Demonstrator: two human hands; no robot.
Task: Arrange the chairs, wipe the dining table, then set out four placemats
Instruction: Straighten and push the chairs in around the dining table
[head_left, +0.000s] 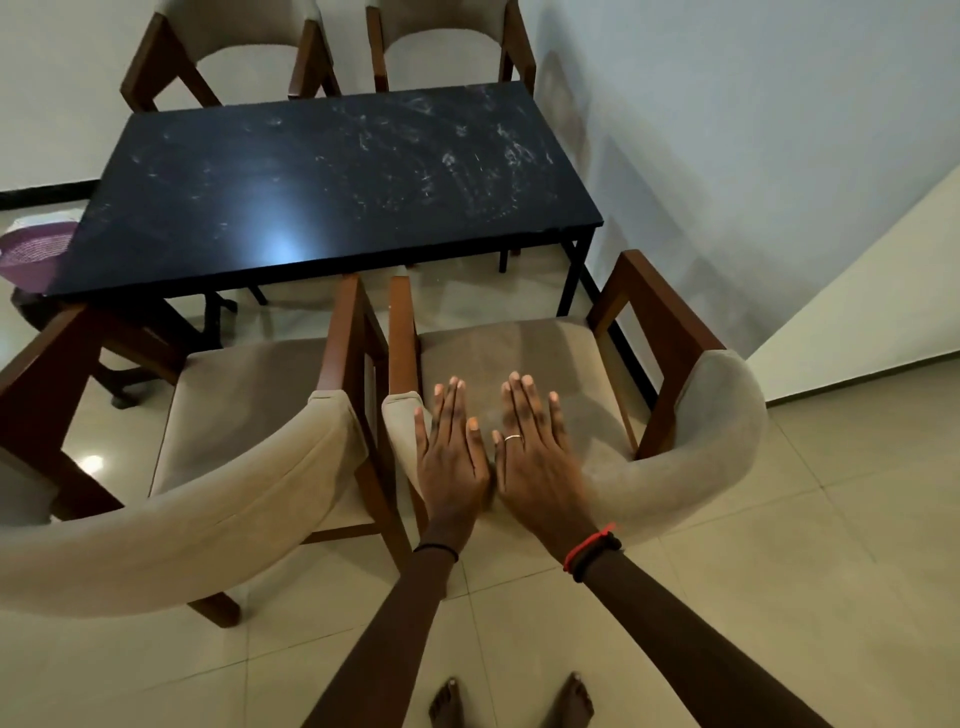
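A black dining table (332, 176) with white smears on its top stands ahead of me. Two beige chairs with brown wooden arms stand on its near side: the left one (218, 447) and the right one (691, 431), both pulled back from the table. Another two chairs, one at the far left (228, 52) and one at the far right (447, 47), stand across the table. My left hand (449, 457) and my right hand (530, 457) are held flat, side by side, fingers stretched out, over the right near chair's backrest. Neither hand holds anything.
A purple basket (31, 249) sits on a dark stool at the table's left end. A white wall (753, 130) runs close along the table's right end. Beige floor tiles (831, 571) spread to my right and behind the chairs. My bare feet show at the bottom.
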